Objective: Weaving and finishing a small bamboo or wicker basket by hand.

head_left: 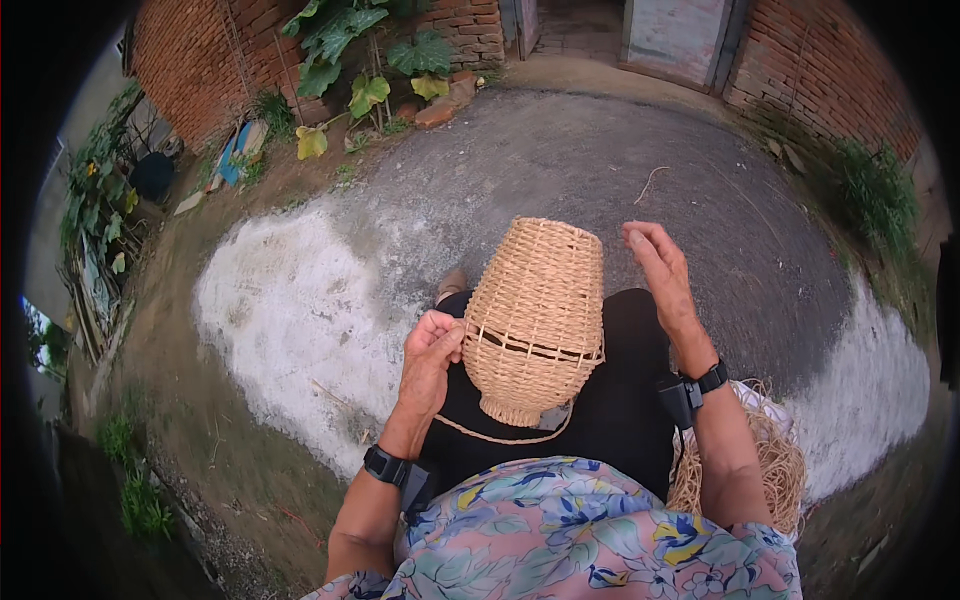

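Note:
A woven straw basket [540,285], shaped like a vase, lies tilted across my lap on dark trousers. A narrow open gap in the weave [530,347] runs around its lower part, crossed by bare upright strands. My left hand [432,350] is closed in a pinch at the basket's left side, by the end of this gap. From under that hand a twisted straw cord [500,440] loops below the basket's narrow end. My right hand [662,275] is raised to the right of the basket, apart from it, its fingers stretched out and holding nothing I can see.
Loose straw strands [780,455] are heaped in a bag beside my right hip. One thin strand [651,184] shows against the dark ground ahead. Farther off are brick walls [810,75], a doorway, and leafy plants [345,50]. A pale patch [290,300] covers ground on the left.

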Action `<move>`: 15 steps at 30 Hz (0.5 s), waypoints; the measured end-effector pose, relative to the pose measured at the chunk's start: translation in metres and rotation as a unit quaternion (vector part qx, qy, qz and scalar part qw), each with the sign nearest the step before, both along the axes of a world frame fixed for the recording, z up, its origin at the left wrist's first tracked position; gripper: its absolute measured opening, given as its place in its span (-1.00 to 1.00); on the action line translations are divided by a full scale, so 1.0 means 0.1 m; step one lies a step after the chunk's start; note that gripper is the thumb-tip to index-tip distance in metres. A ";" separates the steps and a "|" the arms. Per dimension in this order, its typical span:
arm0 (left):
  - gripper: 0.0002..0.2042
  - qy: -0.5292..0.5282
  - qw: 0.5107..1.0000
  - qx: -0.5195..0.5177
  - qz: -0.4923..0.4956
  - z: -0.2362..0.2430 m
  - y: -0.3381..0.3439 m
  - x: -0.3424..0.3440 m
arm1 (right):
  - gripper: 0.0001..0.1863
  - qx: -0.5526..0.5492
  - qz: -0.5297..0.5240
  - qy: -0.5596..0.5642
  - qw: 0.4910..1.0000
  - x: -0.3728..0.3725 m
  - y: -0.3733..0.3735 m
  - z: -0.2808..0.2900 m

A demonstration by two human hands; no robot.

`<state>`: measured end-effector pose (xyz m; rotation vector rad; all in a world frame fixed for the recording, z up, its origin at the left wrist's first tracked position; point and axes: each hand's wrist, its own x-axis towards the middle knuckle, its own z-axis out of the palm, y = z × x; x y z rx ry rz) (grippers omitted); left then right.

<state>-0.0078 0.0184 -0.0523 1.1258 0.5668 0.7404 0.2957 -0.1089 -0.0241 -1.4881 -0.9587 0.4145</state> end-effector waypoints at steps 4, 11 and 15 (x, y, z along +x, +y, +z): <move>-0.92 -0.046 0.997 0.055 0.021 0.32 0.38 -0.13 | -0.68 0.019 -0.100 0.091 0.991 0.28 -0.22 -0.11; -0.79 -0.190 0.982 -0.003 -0.007 0.58 0.73 -0.19 | -0.66 -0.044 0.015 0.128 0.991 0.04 -0.03 -0.14; -0.60 -0.262 0.952 -0.159 -0.011 0.24 0.71 -0.26 | -0.50 -0.017 0.067 0.135 0.988 -0.05 0.30 0.02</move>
